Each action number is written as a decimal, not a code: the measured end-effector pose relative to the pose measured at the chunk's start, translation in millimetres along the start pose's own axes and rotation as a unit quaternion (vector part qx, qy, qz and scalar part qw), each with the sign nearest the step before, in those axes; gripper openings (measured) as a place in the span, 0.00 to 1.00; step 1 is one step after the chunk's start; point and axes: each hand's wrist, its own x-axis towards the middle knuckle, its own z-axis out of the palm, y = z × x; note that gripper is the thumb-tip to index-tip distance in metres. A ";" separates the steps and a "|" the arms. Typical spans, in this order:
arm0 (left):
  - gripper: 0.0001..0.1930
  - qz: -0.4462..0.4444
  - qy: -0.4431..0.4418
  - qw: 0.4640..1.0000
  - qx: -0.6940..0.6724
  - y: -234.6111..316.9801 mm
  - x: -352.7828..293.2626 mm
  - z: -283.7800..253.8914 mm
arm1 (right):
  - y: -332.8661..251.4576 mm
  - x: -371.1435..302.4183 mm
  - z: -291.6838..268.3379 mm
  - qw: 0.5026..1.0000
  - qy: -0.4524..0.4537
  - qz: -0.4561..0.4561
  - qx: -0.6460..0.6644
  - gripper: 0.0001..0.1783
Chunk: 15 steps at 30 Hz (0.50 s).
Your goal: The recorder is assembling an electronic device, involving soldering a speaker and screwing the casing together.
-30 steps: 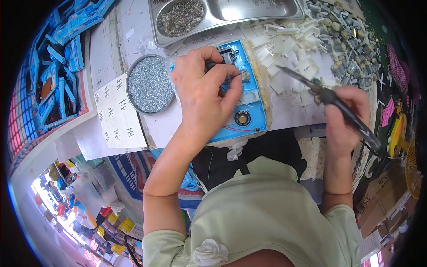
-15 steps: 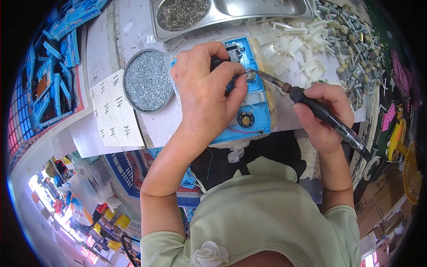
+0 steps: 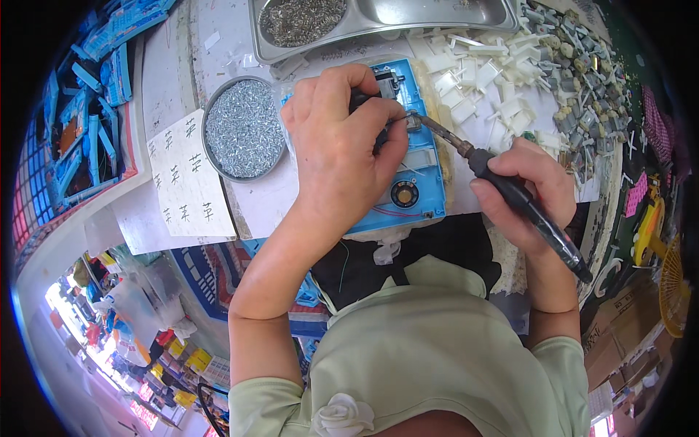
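My right hand (image 3: 530,193) grips a soldering iron (image 3: 510,186) by its black handle. The iron's bent metal tip meets a small metal part (image 3: 413,121) in a blue plastic housing (image 3: 431,171). My left hand (image 3: 342,138) is closed over the housing's left side, thumb and forefinger pinched close to the tip. Something dark shows between those fingers; its shape is mostly hidden. A round black part with a brass-coloured centre (image 3: 405,194) and thin red wires sit at the housing's near end. A pale padded support (image 3: 444,138) lies under the housing.
Left of my hand stands a round tin of small screws (image 3: 245,130), beside a handwritten sheet (image 3: 178,178). A metal tray (image 3: 408,29) with small springs is at the back. White plastic parts (image 3: 473,73) and grey motors (image 3: 582,95) pile up rightward. A crate (image 3: 131,146) holds blue housings.
The rear end of the soldering iron has swung slightly left and toward me, steepening its handle. Its tip stays at the small metal part. My left hand has barely moved.
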 end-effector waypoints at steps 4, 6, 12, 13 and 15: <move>0.09 0.004 0.001 1.000 0.003 -0.5 -0.1 0.3 | 1.0 1.6 -0.7 0.999 -0.016 -0.033 -0.002 0.19; 0.09 0.004 0.000 1.000 0.003 -0.7 0.2 0.1 | 1.3 1.3 -4.2 1.000 -0.010 -0.026 0.005 0.19; 0.09 0.004 -0.003 1.000 0.004 -1.1 -0.3 0.2 | 0.2 0.3 -9.6 0.999 0.032 0.000 0.022 0.19; 0.09 0.005 -0.003 1.000 0.004 -1.2 0.0 0.3 | -0.2 -0.4 -10.0 0.999 0.037 0.002 0.020 0.19; 0.08 0.008 -0.002 1.000 0.007 -1.3 -0.1 0.1 | 0.0 -1.6 -10.4 0.999 0.047 0.006 0.018 0.18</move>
